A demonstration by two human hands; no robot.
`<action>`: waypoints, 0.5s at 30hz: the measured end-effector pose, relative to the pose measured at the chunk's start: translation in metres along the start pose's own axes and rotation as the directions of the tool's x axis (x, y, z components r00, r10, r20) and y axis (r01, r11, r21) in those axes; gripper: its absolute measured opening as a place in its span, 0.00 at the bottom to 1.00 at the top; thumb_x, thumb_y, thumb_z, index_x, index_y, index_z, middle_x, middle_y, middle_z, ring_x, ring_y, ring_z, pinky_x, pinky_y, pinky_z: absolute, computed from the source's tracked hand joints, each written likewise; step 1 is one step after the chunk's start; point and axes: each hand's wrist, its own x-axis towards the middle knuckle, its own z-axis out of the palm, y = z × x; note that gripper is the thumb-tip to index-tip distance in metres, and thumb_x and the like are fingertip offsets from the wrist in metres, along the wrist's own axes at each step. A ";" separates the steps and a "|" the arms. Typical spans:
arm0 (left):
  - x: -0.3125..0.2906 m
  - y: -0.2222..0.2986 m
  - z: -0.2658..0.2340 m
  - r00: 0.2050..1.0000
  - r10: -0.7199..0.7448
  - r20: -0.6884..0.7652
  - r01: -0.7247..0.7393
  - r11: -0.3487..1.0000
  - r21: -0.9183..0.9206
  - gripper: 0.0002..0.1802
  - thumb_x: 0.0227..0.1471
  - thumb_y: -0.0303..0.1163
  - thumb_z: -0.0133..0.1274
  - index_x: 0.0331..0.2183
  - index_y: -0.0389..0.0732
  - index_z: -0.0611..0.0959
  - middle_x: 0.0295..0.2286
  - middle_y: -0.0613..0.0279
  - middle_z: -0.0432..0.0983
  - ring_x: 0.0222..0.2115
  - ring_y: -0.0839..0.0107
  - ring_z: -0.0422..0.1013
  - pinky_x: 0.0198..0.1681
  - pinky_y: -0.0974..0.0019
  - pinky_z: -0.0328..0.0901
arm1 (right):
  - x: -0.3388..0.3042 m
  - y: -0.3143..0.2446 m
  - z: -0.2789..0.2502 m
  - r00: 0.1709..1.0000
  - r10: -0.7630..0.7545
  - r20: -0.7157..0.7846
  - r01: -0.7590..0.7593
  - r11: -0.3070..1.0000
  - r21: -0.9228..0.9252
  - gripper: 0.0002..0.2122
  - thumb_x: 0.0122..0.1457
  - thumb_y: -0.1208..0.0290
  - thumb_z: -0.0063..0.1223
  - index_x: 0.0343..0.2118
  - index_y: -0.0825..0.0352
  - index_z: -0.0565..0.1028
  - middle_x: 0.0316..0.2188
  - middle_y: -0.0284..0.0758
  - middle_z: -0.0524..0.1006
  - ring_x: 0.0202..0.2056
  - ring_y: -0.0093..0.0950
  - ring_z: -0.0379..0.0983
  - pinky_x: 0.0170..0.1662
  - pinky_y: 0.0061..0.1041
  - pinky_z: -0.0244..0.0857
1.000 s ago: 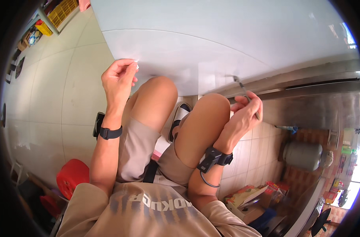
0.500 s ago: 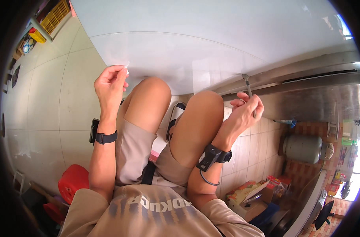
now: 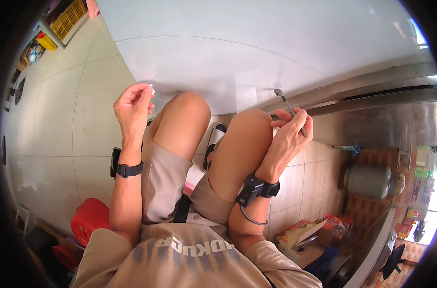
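My left hand point(image 3: 134, 105) is raised beside my left knee, near the pale glossy panel point(image 3: 194, 62). Its thumb and forefinger pinch a small white scrap point(image 3: 151, 90), mostly hidden by the fingertips. Over by my right knee, my right hand point(image 3: 293, 129) grips a slim grey-handled tool point(image 3: 286, 103) with a small rounded head. The tool is held like a pen, tilted, its head up and left towards the panel. Whether the head touches the panel I cannot tell; its exact kind is unclear.
A metal ledge point(image 3: 372, 91) runs along the panel's lower right edge. A red plastic stool point(image 3: 90, 222) is at my left. To the right lie a grey gas cylinder point(image 3: 369, 181) and an open cardboard box point(image 3: 305, 249). Yellow crates point(image 3: 67, 21) stand far left.
My right hand has shifted slightly left, and the tool now leans further left with its head moved left. My left hand, still pinching the white scrap, has barely moved.
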 end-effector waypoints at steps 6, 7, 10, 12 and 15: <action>0.000 -0.007 -0.004 1.000 -0.007 -0.006 0.007 1.000 -0.017 0.07 0.55 0.27 0.60 0.37 0.35 0.85 0.27 0.64 0.81 0.20 0.80 0.71 0.22 0.76 0.64 | 0.002 0.001 0.007 0.996 -0.054 -0.072 0.063 0.989 0.137 0.15 0.69 0.60 0.40 0.40 0.70 0.70 0.24 0.38 0.79 0.19 0.22 0.67 0.31 0.24 0.61; 0.000 -0.005 -0.002 1.000 -0.006 -0.008 0.006 1.000 -0.011 0.07 0.55 0.27 0.60 0.37 0.35 0.85 0.27 0.63 0.81 0.20 0.80 0.71 0.22 0.76 0.64 | -0.003 -0.004 0.006 0.994 -0.061 -0.087 0.075 0.984 0.162 0.15 0.69 0.60 0.40 0.40 0.70 0.71 0.24 0.38 0.79 0.20 0.22 0.68 0.31 0.24 0.61; 0.001 -0.003 0.000 1.000 -0.001 -0.005 0.001 1.000 -0.007 0.07 0.56 0.27 0.60 0.37 0.35 0.85 0.27 0.63 0.81 0.20 0.80 0.71 0.22 0.76 0.64 | -0.005 -0.006 0.005 0.992 -0.067 -0.109 0.088 0.975 0.203 0.14 0.69 0.62 0.40 0.40 0.70 0.72 0.23 0.38 0.78 0.21 0.22 0.69 0.29 0.23 0.60; 0.001 -0.008 0.000 1.000 0.001 0.003 -0.001 1.000 -0.011 0.08 0.56 0.28 0.60 0.37 0.35 0.85 0.27 0.63 0.81 0.20 0.80 0.71 0.22 0.76 0.64 | -0.001 0.000 0.002 0.997 -0.039 0.063 0.031 0.993 0.117 0.13 0.68 0.64 0.40 0.39 0.70 0.72 0.23 0.37 0.77 0.20 0.21 0.68 0.28 0.22 0.58; 0.005 -0.010 0.006 1.000 -0.001 0.016 0.001 1.000 0.000 0.08 0.56 0.28 0.60 0.37 0.35 0.84 0.27 0.63 0.81 0.20 0.80 0.71 0.22 0.76 0.64 | -0.003 0.000 0.001 0.998 0.021 0.054 -0.029 0.988 0.150 0.13 0.66 0.65 0.40 0.38 0.71 0.72 0.21 0.36 0.76 0.19 0.20 0.67 0.28 0.21 0.58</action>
